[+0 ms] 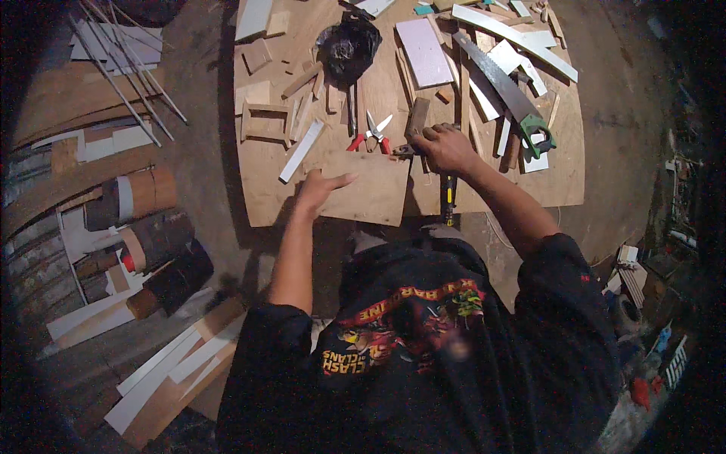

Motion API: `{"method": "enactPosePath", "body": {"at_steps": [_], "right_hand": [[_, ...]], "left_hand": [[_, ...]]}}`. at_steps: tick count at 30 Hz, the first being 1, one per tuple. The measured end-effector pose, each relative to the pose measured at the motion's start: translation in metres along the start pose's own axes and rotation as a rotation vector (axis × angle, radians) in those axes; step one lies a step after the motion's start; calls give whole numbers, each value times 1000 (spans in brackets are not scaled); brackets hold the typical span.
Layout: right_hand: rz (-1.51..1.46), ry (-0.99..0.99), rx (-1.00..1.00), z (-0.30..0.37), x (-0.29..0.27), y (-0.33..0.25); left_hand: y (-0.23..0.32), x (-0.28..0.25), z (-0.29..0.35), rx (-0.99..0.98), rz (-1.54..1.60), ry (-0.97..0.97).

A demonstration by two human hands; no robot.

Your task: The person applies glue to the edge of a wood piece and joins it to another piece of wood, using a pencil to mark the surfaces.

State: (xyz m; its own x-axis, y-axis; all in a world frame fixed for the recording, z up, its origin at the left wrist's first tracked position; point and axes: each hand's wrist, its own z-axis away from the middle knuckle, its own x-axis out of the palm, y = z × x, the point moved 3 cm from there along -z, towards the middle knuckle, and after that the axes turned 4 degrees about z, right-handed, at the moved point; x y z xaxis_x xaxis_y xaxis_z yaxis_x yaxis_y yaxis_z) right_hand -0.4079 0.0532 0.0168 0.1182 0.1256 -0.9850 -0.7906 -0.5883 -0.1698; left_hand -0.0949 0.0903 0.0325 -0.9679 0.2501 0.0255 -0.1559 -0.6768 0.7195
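My left hand (321, 191) lies on a thin light plywood sheet (370, 185) at the near edge of the worktable, thumb stretched out to the right. My right hand (448, 147) is closed at the sheet's right edge. A dark metal piece (404, 151) shows beside its fingers, but what the fist holds is mostly hidden. A brown wooden block (417, 115) lies just beyond these fingers. Between the hands, red-handled snips (370, 132) lie with blades apart, touching the sheet's far edge. Below my right wrist is a black and yellow handle (449, 198).
A green-handled handsaw (503, 87) rests on white and wooden offcuts at the right. Farther back are a black plastic bag (349, 45) and a pale pink panel (423, 53). A small wooden frame (266, 121) sits left. Boards (170, 371) lie on the floor.
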Motion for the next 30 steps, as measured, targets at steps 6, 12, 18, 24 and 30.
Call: {"method": "enactPosePath", "body": {"at_steps": [6,12,18,24,30], "right_hand": [[-252,-314,259,-35,-14,-21],[-945,-354,307,-35,7,-31],[-909,-644,333,-23,12,-29],[-1236,-673,495,-6,-11,-49],[-1286,-614,479,-1,-6,-81]], "left_hand": [[9,-25,4,-67,102,115],[-10,-48,-8,-11,210,47],[15,-44,23,182,-187,322],[-34,-69,0,269,-143,584],[-2,-58,3,1102,-317,347]]}}
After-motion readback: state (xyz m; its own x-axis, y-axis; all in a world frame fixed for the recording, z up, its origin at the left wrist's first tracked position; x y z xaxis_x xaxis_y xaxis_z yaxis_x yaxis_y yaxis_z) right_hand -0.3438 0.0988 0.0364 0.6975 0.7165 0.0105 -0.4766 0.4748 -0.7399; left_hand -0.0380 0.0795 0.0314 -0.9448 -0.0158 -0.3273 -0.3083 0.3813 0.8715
